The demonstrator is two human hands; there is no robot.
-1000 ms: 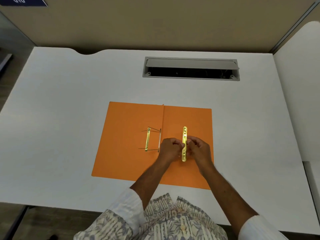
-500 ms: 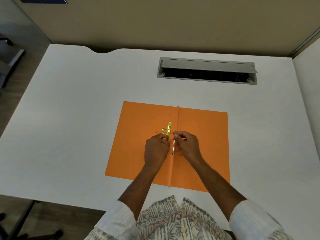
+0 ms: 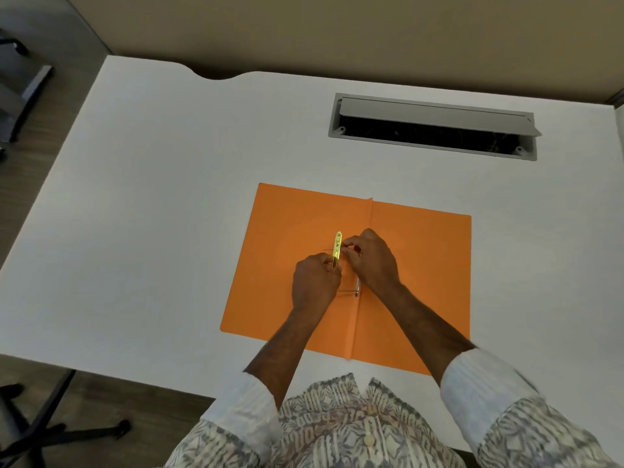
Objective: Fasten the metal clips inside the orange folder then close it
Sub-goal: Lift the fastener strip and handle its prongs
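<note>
Flooring [image 3: 30,184] of brown wood tone fills the far left, with grey chair parts [image 3: 20,92] at the upper left and a dark chair base [image 3: 50,430] at the lower left. Beside it starts the white desk [image 3: 169,204], matte and bare on its left half, with a curved notch [image 3: 216,75] cut into its back edge. A beige partition [image 3: 337,32] runs behind the desk. Near the desk's front middle the orange folder [image 3: 283,265] lies open and flat, its crease running front to back. The left hand [image 3: 315,282] rests on the folder's left leaf, its fingers curled and pinching the lower end of a gold bar [image 3: 337,246], which stands just left of the crease. Thin metal prongs [image 3: 347,292] show between the hands, one of them lying low near the crease; how they meet the bar is hidden by the fingers. The right hand [image 3: 371,261] crosses the crease from the right, thumb and forefinger pressed together in a pinch at the bar's middle, the other fingers curled. Rolled white cuffs and a patterned shirt [image 3: 354,430] fill the near edge. Farther back and to the right, a grey cable hatch [image 3: 435,113] is set in the desk, its lid tilted up over a dark slot. At the far right, a second white surface [image 3: 619,136] adjoins the desk.
</note>
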